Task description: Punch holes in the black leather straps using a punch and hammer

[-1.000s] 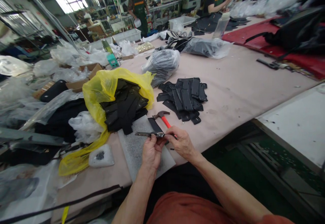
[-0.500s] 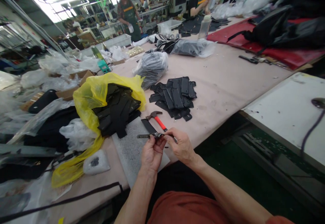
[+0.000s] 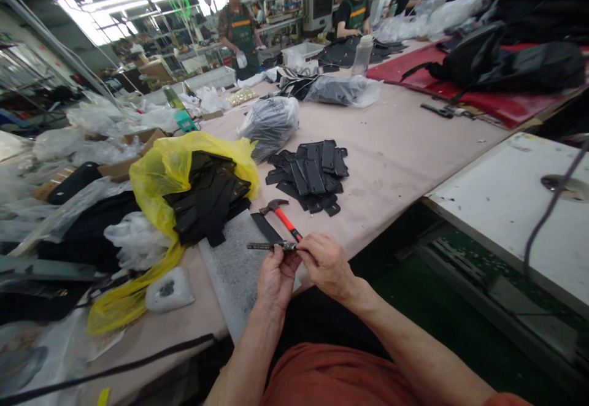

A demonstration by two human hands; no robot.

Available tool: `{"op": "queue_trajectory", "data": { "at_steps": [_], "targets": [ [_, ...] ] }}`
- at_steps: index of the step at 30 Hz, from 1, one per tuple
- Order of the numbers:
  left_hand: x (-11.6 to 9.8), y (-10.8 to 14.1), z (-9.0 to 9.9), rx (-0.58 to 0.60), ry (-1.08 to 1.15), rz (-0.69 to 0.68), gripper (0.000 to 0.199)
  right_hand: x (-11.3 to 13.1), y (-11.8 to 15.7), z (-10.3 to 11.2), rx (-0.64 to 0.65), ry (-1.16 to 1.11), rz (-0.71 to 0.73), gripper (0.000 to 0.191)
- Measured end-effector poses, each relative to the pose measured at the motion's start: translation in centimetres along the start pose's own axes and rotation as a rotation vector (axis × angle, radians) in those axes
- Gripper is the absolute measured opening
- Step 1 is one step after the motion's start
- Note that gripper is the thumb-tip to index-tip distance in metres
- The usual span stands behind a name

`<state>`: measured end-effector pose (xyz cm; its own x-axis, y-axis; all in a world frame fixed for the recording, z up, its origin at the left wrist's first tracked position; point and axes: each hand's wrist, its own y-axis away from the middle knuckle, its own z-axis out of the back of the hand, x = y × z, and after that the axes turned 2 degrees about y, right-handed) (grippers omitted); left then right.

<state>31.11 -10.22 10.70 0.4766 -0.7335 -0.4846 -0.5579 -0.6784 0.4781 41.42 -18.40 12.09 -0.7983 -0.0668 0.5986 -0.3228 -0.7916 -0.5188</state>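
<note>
My left hand (image 3: pixel 277 277) is closed, its thumb and fingers gripping a narrow dark bar (image 3: pixel 261 246) with pale marks along it. What kind of thing the bar is cannot be made out. My right hand (image 3: pixel 326 265) pinches at the bar's right end, where the fingertips of both hands nearly meet and hide any small part between them. Just beyond my hands lies a claw hammer (image 3: pixel 286 219) with a red and black handle. Beside the hammer, a flat black strip (image 3: pixel 265 228) rests on a grey speckled slab (image 3: pixel 230 265).
A pile of black strips (image 3: pixel 313 176) lies past the hammer. To the left, a yellow plastic bag (image 3: pixel 159 167) spills more black pieces. A clear bag (image 3: pixel 269 124) stands behind. At right are a white table (image 3: pixel 515 203) and a gap by the table edge. Co-workers stand farther back.
The whole view has shifted slightly, and the surroundings look sharper. My hands keep the bar in nearly the same place; the dark end that showed past my right fingers is now hidden.
</note>
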Motion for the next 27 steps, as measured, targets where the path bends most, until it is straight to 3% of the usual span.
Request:
{"op": "queue_trajectory", "data": {
  "at_steps": [8,14,22,27],
  "targets": [
    [0.5,1.7,0.5,-0.013,-0.021,-0.047,0.016,0.6,1.8,-1.2,-0.103,-0.175,-0.033,0.007],
    [1.3,1.9,0.9,0.020,-0.086,-0.114,0.027,0.8,2.2,-0.8,-0.137,-0.205,-0.106,0.007],
    [2.7,2.4,0.4,0.077,-0.168,-0.105,0.032,0.8,3.3,1.3,-0.084,-0.316,-0.361,0.014],
    [3.5,2.6,0.1,0.106,-0.191,-0.084,0.028,-0.4,4.1,1.8,-0.139,-0.247,-0.460,0.013]
  ]
}}
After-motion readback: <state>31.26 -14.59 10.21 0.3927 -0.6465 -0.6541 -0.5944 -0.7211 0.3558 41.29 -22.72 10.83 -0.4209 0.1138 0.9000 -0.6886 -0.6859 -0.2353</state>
